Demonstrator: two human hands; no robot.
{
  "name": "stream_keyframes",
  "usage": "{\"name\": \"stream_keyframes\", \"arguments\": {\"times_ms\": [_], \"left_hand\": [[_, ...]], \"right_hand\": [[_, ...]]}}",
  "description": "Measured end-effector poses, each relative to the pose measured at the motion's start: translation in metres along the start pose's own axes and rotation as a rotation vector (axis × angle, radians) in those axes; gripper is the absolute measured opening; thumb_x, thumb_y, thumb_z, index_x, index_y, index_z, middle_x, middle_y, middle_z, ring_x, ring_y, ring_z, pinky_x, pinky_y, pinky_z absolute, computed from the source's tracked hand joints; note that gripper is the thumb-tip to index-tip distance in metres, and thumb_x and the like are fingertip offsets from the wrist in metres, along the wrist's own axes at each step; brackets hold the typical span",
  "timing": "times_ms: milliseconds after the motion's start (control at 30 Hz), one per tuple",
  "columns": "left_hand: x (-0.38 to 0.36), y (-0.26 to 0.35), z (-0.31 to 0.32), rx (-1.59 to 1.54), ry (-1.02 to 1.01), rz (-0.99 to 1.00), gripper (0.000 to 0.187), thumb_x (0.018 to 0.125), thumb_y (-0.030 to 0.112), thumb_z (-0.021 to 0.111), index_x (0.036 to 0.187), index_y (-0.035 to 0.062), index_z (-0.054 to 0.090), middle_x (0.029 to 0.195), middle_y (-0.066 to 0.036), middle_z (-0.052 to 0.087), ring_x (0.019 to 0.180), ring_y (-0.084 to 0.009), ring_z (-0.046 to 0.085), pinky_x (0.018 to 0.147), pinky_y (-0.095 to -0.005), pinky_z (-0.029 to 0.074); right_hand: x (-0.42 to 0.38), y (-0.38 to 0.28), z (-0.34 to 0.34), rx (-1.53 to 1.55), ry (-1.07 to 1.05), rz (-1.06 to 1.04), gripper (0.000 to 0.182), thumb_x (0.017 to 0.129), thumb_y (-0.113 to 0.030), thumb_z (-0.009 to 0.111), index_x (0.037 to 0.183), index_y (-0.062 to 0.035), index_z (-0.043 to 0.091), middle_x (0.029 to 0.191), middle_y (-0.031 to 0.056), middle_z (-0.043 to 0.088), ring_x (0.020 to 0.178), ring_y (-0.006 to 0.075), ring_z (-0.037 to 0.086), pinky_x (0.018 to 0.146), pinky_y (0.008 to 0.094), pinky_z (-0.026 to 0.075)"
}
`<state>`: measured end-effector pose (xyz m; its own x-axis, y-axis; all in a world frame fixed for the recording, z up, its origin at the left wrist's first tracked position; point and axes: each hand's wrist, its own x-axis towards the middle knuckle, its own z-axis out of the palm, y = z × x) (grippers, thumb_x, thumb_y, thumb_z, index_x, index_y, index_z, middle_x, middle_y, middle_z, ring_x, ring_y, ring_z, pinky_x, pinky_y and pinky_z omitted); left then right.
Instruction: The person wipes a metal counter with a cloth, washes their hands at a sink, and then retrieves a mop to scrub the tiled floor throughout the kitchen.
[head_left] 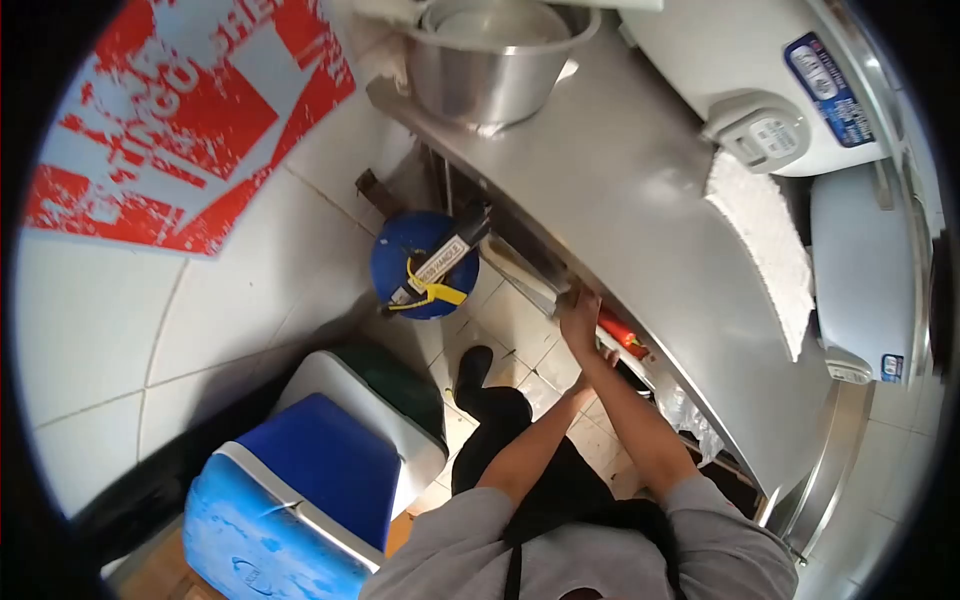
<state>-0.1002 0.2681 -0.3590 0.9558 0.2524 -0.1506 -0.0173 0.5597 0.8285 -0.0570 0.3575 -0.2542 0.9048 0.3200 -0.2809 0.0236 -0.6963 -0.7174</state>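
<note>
The likeliest trouble is a knock or scrape: the right hand [577, 308] works close under the edge of the metal surface [640, 210], so a quick upward pull could catch knuckles on that rim. The crossed forearms could also get in each other's way, and the clear plastic [690, 418] nearby might snag if dragged along.

The red item [622, 334] lies just below the rim, beside the right hand on its right and just past the fingers of the left hand [586, 380] — whether either touches it, I cannot tell. The right hand's fingers look bent at the edge, but their grip is unclear; the left is mostly hidden behind the right forearm — its state cannot be told
</note>
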Motion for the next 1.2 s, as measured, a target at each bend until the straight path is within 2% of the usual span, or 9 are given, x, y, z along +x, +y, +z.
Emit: {"name": "stream_keyframes", "arguments": {"times_ms": [67,267,433,500,633,767,933,1000,1200], "left_hand": [[0.005,-0.011,0.002,-0.172,-0.052,0.047,0.048,0.085,0.024,0.049,0.124,0.0024,0.031,0.127,-0.01,0.035,0.11,-0.0159,0.041,0.089,-0.0261,0.035],[0.009,-0.049,-0.014,-0.42,-0.178,0.113,0.057,0.084,0.024,0.052,0.129,0.0026,0.024,0.133,-0.009,0.027,0.113,-0.014,0.037,0.091,-0.0252,0.033],[-0.016,-0.177,-0.074,0.161,-0.23,0.206,0.041,0.085,0.018,0.046,0.122,0.0057,0.036,0.122,-0.009,0.044,0.107,-0.0213,0.046,0.086,-0.0308,0.039],[-0.039,-0.048,-0.084,0.714,-0.13,-0.026,0.035,0.083,0.014,0.046,0.117,0.006,0.041,0.104,-0.018,0.054,0.097,-0.0307,0.051,0.08,-0.0353,0.042],[-0.05,-0.024,-0.094,0.788,0.08,0.072,0.032,0.083,0.018,0.043,0.113,0.0067,0.043,0.09,-0.022,0.056,0.083,-0.0368,0.054,0.07,-0.0406,0.043],[-0.049,-0.039,-0.093,0.89,-0.031,-0.204,0.029,0.083,0.021,0.043,0.109,0.0058,0.046,0.085,-0.021,0.057,0.076,-0.0369,0.055,0.067,-0.0437,0.043],[-0.07,-0.055,-0.08,1.0,-0.067,-0.117,0.025,0.081,0.017,0.043,0.099,0.0004,0.049,0.087,-0.024,0.056,0.084,-0.0396,0.052,0.071,-0.0455,0.041],[-0.081,-0.012,-0.056,0.826,0.02,-0.389,0.023,0.083,0.016,0.043,0.1,0.0055,0.053,0.082,-0.021,0.057,0.08,-0.0381,0.055,0.068,-0.042,0.043],[-0.095,-0.016,-0.059,0.964,0.0,-0.109,0.024,0.084,0.015,0.046,0.103,0.0025,0.052,0.075,-0.016,0.057,0.068,-0.0229,0.058,0.061,-0.0287,0.044]], "right_hand": [[0.031,0.027,0.026,-0.095,0.199,-0.144,0.031,0.071,-0.016,0.05,0.097,0.001,0.054,0.067,0.0159,0.055,0.07,0.0328,0.053,0.066,0.0454,0.038],[0.095,0.081,0.099,-0.378,0.409,-0.193,0.057,0.069,-0.014,0.055,0.12,0.0017,0.034,0.116,0.0233,0.039,0.11,0.0377,0.035,0.092,0.0406,0.028],[0.162,0.04,0.163,-0.324,0.413,-0.568,0.056,0.069,-0.012,0.055,0.121,-0.0007,0.036,0.118,0.0191,0.04,0.113,0.0318,0.034,0.092,0.0406,0.027],[0.187,0.0,0.18,-0.233,0.208,-0.712,0.048,0.072,-0.013,0.055,0.117,-0.0028,0.042,0.114,0.0149,0.044,0.107,0.0269,0.04,0.09,0.0384,0.03],[0.202,-0.04,0.164,-0.002,-0.074,-0.851,0.042,0.075,-0.013,0.054,0.115,-0.004,0.045,0.111,0.0121,0.046,0.103,0.0241,0.043,0.089,0.0371,0.032],[0.17,-0.004,0.152,-0.088,-0.014,-0.792,0.04,0.075,-0.013,0.054,0.114,-0.0041,0.045,0.11,0.0117,0.047,0.102,0.0239,0.044,0.088,0.037,0.033],[0.09,0.088,0.094,-0.186,0.132,-0.553,0.038,0.076,-0.013,0.053,0.113,-0.0043,0.046,0.109,0.0112,0.047,0.102,0.0235,0.044,0.087,0.0368,0.033],[0.053,0.136,0.057,-0.22,0.188,-0.409,0.037,0.077,-0.013,0.053,0.112,-0.0044,0.046,0.109,0.011,0.047,0.102,0.0234,0.044,0.087,0.0368,0.034],[-0.03,0.255,-0.035,-0.286,0.387,-0.049,0.035,0.077,-0.014,0.052,0.111,-0.0046,0.047,0.108,0.0105,0.048,0.101,0.023,0.044,0.087,0.0366,0.034]]}}
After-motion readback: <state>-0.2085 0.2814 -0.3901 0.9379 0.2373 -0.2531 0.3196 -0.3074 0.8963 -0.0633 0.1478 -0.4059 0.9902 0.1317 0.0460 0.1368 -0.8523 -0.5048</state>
